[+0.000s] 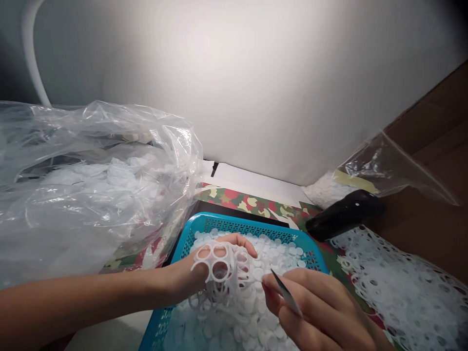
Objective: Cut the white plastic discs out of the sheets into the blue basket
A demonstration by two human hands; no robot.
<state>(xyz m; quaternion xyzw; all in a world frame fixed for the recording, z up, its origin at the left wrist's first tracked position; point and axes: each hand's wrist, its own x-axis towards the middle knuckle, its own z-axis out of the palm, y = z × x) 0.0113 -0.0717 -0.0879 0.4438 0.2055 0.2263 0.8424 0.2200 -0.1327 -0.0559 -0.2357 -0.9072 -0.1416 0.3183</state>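
Observation:
My left hand [204, 265] is closed around a white sheet of joined plastic rings [219, 268], bunched in the palm with its round holes showing. To the right of it, my right hand [318, 302] has its fingers curled on a thin pointed metal blade [287, 295], whose tip points up and to the left. The right thumb and forefinger pinch close to the edge of the ring sheet; what lies between their tips is too small to make out. Under both hands is a blue plastic basket [193, 219] filled with small white round discs [268, 336].
At left, a large clear plastic bag [73, 234] holds white pieces. A black object [343, 214] lies right of the basket, beside a heap of punched-out ring sheets [413, 287]. Brown cardboard [431, 204] stands at far right. A patterned cloth [241, 199] lies behind the basket.

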